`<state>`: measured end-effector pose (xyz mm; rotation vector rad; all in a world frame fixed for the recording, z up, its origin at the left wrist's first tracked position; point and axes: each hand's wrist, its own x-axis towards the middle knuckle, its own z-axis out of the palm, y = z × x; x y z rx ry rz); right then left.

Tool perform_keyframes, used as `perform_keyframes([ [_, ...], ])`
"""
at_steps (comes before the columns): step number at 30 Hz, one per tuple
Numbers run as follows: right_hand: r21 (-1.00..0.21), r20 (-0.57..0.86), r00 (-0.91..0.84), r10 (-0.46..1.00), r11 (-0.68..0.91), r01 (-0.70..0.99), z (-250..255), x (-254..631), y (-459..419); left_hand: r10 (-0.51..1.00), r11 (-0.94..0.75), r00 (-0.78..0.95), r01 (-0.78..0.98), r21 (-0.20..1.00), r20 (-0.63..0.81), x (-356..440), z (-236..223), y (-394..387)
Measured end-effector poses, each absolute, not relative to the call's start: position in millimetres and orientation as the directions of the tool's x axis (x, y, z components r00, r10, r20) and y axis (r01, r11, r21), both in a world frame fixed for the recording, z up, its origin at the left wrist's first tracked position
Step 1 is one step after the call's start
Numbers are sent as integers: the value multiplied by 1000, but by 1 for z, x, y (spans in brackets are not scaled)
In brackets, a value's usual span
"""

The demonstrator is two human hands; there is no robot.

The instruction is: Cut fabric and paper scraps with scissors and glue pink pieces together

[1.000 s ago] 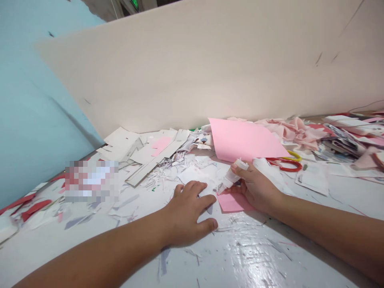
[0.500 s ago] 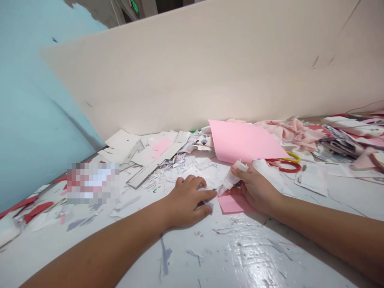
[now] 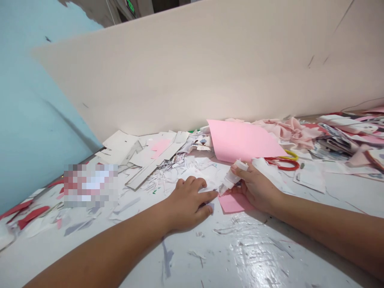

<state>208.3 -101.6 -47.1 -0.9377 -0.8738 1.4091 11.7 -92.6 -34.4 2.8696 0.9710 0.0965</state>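
Note:
A small white glue bottle [image 3: 231, 178] is in my right hand [image 3: 255, 188], tilted so its nozzle points down and left. Under it lies a small pink paper piece [image 3: 235, 203], partly covered by the hand and bottle; the nozzle is at its upper left corner. My left hand [image 3: 192, 204] rests palm down on the white table, fingers spread, with nothing held in it. Its index fingertip is at the left corner of the pink piece, close to the nozzle. Whether glue is coming out is too small to tell.
Behind the bottle stands a larger pink sheet [image 3: 243, 140], with red-handled scissors [image 3: 283, 163] beside it. Grey-white cardboard strips [image 3: 159, 160] and paper shreds lie at back left. Fabric scraps [image 3: 294, 134] are heaped at back right. A beige panel [image 3: 180, 76] closes off the rear.
Both hands, the glue bottle and the pink piece keep almost the same places. The view has shifted slightly.

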Motion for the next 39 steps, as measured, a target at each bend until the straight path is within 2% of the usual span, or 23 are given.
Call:
perform_keyframes([
  [16, -921, -69, 0, 998, -63, -385, -50, 209, -101, 606, -792, 794, 597, 128, 45, 9, -39, -91],
  [22, -896, -93, 71, 993, -53, -442, -45, 208, -103, 613, -785, 789, 603, 141, 43, 10, -37, -93],
  [24, -878, -140, 48, 989, -101, -467, -41, 210, -103, 617, -782, 786, 606, 145, 42, 10, -36, -93],
  [28, -806, -266, -112, 957, -285, -519, -34, 216, -99, 620, -780, 784, 609, 145, 38, 9, -36, -93],
  [32, -782, -299, -237, 924, -379, -494, -32, 220, -96, 620, -781, 784, 609, 142, 45, 9, -37, -93],
  [35, -801, -232, -247, 941, -329, -500, -32, 220, -96, 622, -779, 782, 611, 143, 48, 9, -37, -93],
  [39, -828, -111, -147, 983, -173, -533, -26, 219, -97, 619, -779, 784, 607, 160, 41, 10, -37, -93],
])
